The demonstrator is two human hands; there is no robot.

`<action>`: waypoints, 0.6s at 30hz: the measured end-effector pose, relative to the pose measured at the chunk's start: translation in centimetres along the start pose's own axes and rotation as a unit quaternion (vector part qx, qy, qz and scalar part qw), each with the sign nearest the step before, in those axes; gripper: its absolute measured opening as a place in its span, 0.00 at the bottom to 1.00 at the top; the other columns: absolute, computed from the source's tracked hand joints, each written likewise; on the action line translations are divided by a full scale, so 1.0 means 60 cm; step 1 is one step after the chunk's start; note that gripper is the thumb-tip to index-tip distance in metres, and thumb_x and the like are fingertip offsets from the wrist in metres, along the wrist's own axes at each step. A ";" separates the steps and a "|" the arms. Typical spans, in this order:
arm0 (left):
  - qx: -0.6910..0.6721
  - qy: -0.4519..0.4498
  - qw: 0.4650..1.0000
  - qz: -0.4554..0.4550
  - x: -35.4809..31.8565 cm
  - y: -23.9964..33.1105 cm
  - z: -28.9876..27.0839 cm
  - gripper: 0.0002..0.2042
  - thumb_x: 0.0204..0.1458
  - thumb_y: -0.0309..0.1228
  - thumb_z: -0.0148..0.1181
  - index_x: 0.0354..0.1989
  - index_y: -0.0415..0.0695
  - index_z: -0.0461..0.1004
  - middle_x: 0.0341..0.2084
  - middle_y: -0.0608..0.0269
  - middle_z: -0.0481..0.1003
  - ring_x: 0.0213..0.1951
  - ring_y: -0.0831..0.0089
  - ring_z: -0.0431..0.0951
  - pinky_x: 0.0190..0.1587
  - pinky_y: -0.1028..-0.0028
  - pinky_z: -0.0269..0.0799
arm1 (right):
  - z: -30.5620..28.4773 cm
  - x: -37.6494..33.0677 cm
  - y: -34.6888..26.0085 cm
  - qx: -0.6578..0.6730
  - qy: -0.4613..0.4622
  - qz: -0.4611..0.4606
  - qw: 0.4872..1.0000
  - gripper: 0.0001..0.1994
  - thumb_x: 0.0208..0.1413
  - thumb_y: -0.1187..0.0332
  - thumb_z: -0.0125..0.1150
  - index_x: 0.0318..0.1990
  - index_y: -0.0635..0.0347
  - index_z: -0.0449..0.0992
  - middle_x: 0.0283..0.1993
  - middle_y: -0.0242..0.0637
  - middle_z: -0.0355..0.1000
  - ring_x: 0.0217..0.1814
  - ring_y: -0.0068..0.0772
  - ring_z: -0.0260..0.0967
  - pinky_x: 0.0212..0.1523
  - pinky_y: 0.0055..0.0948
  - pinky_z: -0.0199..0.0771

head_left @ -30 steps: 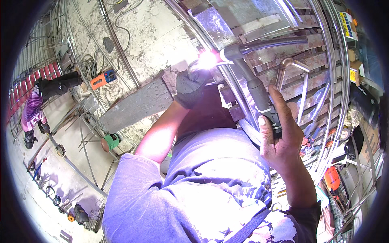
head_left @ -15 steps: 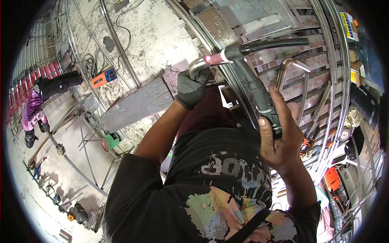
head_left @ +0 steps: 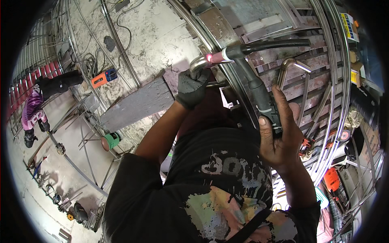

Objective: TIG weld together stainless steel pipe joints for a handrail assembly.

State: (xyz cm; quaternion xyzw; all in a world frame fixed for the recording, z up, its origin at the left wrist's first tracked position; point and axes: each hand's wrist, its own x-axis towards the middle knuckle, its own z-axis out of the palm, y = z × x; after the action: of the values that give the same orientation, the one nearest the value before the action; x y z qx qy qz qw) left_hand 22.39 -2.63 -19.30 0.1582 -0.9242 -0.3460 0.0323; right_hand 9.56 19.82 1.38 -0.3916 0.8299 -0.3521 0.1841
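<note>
My left hand, in a dark grey glove, is closed around the lower end of a curved metal pipe elbow. A bright pink glow shows where the pink nozzle of a welding torch meets the elbow. The torch has a black body, with a long black back cap pointing right. My bare right hand grips the lower end of its handle, thumb on the near side and index finger stretched along the far side. Its other fingers are mostly hidden.
Beneath the torch lie long shiny metal tubes and a slatted rack. Another bent pipe stands right of the torch. A grey board lies left of my glove. Farther left are an orange-and-blue box, a green can and another person.
Both hands keep their holds almost unmoved. The glow at the nozzle tip is brighter and more concentrated now.
</note>
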 end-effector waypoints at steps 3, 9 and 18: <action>0.085 -0.011 0.994 0.062 0.000 0.000 -0.002 0.10 0.62 0.29 0.55 0.48 0.44 0.78 0.38 0.51 0.80 0.35 0.55 0.83 0.35 0.63 0.78 | 0.000 0.000 0.000 -0.015 0.000 0.001 1.000 0.28 0.64 0.74 0.58 0.69 0.76 0.61 0.65 0.62 0.70 0.56 0.47 0.78 0.64 0.45 0.62; -0.133 0.023 0.987 -0.087 0.007 0.025 -0.002 0.08 0.61 0.30 0.55 0.37 0.46 0.81 0.24 0.55 0.77 0.30 0.57 0.80 0.31 0.61 0.73 | 0.004 0.002 -0.001 -0.026 0.015 -0.012 0.999 0.29 0.63 0.74 0.59 0.70 0.76 0.60 0.64 0.61 0.70 0.53 0.45 0.80 0.58 0.37 0.70; 0.079 0.038 0.993 0.078 0.005 0.012 -0.002 0.06 0.59 0.30 0.56 0.38 0.44 0.79 0.23 0.52 0.75 0.29 0.56 0.79 0.31 0.60 0.71 | 0.008 -0.003 -0.001 -0.009 0.010 -0.003 1.000 0.28 0.65 0.74 0.57 0.70 0.76 0.59 0.64 0.62 0.70 0.53 0.47 0.81 0.54 0.36 0.77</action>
State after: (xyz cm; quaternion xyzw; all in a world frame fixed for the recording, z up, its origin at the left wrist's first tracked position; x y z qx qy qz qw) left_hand 21.91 -2.28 -18.77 0.1006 -0.9564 -0.2619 0.0813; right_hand 9.99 19.73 1.08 -0.3920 0.8336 -0.3492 0.1718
